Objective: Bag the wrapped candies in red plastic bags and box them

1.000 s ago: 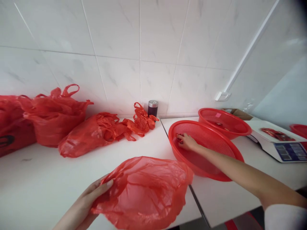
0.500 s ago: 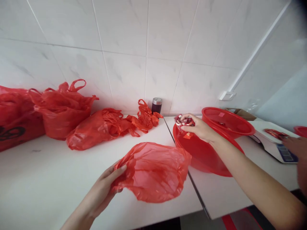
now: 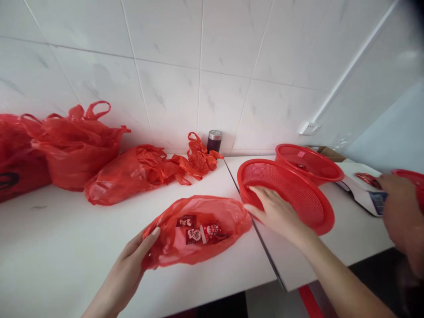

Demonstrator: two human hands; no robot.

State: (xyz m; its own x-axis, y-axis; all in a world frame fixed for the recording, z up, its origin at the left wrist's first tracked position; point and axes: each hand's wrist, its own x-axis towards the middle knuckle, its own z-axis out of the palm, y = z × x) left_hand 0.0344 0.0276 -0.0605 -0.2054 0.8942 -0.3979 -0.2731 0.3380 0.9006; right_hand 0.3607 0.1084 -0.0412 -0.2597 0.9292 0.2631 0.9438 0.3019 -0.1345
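My left hand pinches the left side of a red plastic bag, whose mouth gapes toward me above the white table. Inside the bag lie several small wrapped candies in dark red, white and red wrappers. Between the bag and a red mesh basket, my right hand is held with fingers apart and nothing visible in it. Its fingertips are by the bag's right rim and in front of the basket's near wall.
Several filled red bags and a dark tumbler line the wall. Behind the mesh basket is a second red basket. At right, a co-worker's hand reaches over a white scale holding red packets. A gap splits the tables.
My right hand has come from above the basket down toward the bag and let go of the candies it held. Candies now lie in the bag, which sags flatter.
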